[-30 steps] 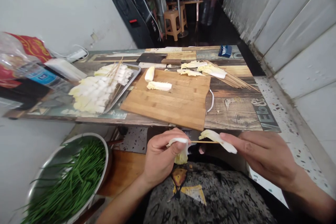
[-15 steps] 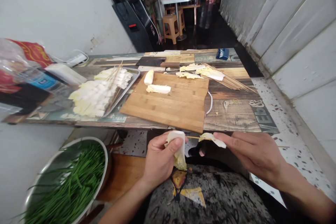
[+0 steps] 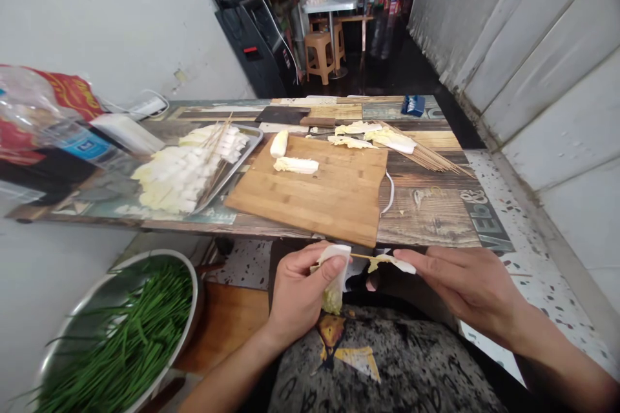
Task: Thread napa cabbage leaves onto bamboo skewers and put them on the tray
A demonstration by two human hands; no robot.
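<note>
My left hand [image 3: 303,290] is closed on a napa cabbage leaf [image 3: 335,284], thumb pressed on its white stem, the yellow-green frilly end hanging down. A thin bamboo skewer [image 3: 361,256] runs from that leaf toward my right hand [image 3: 460,281]. Threaded on the skewer is a second cabbage leaf [image 3: 394,262], which my right fingertips pinch together with the stick. Both hands are over my lap, just in front of the table edge. On the cutting board [image 3: 310,200] lie a cabbage leaf [image 3: 296,165] and a small cabbage heart [image 3: 279,143].
A metal tray [image 3: 254,142] at left holds skewered cabbage. Behind the board lies a cleaver [image 3: 283,115]. Loose skewers [image 3: 436,158] and more leaves [image 3: 392,139] lie at right, near a blue box [image 3: 413,105]. A steel bowl [image 3: 194,310] of green chives stands lower left.
The leaf in my left hand has tilted, its stem end turning toward the right hand. The leaf on the skewer looks slightly turned. The camera view has shifted a little.
</note>
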